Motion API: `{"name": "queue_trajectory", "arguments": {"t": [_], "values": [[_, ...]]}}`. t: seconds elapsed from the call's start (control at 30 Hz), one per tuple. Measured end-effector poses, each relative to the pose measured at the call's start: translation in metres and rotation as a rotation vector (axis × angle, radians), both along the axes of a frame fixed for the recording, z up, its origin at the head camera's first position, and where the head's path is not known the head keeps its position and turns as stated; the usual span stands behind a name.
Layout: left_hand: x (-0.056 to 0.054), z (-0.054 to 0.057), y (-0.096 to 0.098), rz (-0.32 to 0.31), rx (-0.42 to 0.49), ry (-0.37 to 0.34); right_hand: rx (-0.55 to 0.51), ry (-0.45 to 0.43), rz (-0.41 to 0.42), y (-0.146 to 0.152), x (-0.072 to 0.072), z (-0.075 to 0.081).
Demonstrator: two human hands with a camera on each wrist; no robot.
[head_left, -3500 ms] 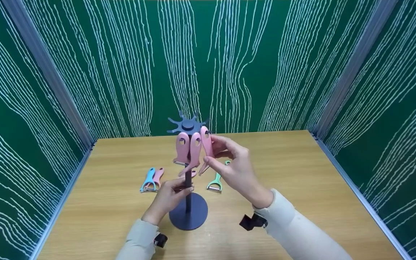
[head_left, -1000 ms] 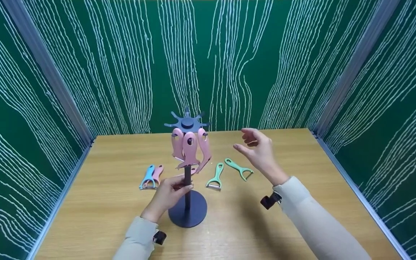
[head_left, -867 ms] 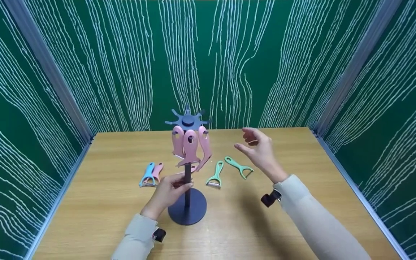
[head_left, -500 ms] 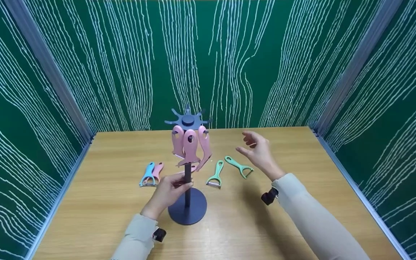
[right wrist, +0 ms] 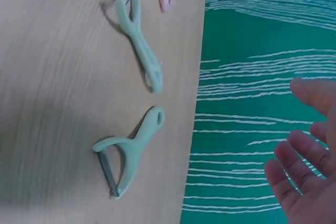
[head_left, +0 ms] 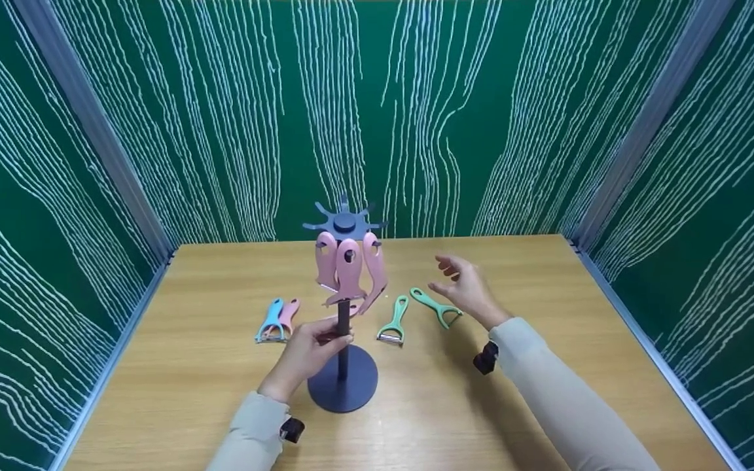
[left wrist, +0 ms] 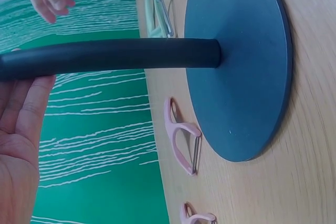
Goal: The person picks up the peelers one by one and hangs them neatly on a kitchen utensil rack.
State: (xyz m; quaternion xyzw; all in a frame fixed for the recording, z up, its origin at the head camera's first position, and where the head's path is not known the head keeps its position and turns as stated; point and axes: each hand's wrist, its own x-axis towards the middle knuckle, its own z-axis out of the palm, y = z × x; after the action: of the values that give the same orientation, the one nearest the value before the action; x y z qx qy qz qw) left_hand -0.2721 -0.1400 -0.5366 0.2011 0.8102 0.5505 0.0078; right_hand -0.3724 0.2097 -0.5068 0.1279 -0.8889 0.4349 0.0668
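Observation:
My left hand grips the pole of a dark utensil stand, whose round base rests on the table. Three pink peelers hang from hooks on the near side of its star-shaped top. Loosely bent and holding nothing, my right hand hovers over the right side of the table. Nearest to it lies a green peeler. A second green peeler lies to that one's left. The left wrist view shows the pole crossing my left fingers.
Left of the stand, a blue peeler partly covers a pink peeler. Another pink peeler lies behind the pole, mostly hidden in the head view. Green walls with white lines enclose the wooden table.
My right hand has let go of a pink peeler, which now hangs on the stand, and moved right. In the last half second it has lowered. My left hand still holds the pole.

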Motion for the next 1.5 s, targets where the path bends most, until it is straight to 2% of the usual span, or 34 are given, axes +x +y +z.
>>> {"name": "queue_trajectory", "arguments": {"t": [0.17,0.4,0.6,0.77,1.07,1.23,1.5], "values": [[0.000,0.002,-0.002,0.008,0.003,0.013,0.042,-0.034,0.021,0.002,-0.006,-0.010],[-0.002,0.002,-0.001,-0.018,0.016,0.070,0.047,-0.103,0.020,0.007,-0.015,-0.032],[-0.002,0.000,0.000,-0.021,0.009,0.044,0.039,-0.149,0.022,0.009,-0.020,-0.049],[-0.002,0.000,0.000,-0.023,0.003,0.039,0.031,-0.216,0.016,0.008,-0.019,-0.061],[-0.001,-0.001,0.001,-0.014,-0.009,0.027,0.042,-0.282,-0.002,0.009,-0.019,-0.078],[-0.001,-0.001,0.000,-0.015,0.002,0.040,0.058,-0.296,-0.008,0.009,-0.018,-0.085],[0.000,-0.001,0.000,-0.025,0.008,0.059,0.088,-0.260,0.009,0.010,-0.015,-0.090]]}}
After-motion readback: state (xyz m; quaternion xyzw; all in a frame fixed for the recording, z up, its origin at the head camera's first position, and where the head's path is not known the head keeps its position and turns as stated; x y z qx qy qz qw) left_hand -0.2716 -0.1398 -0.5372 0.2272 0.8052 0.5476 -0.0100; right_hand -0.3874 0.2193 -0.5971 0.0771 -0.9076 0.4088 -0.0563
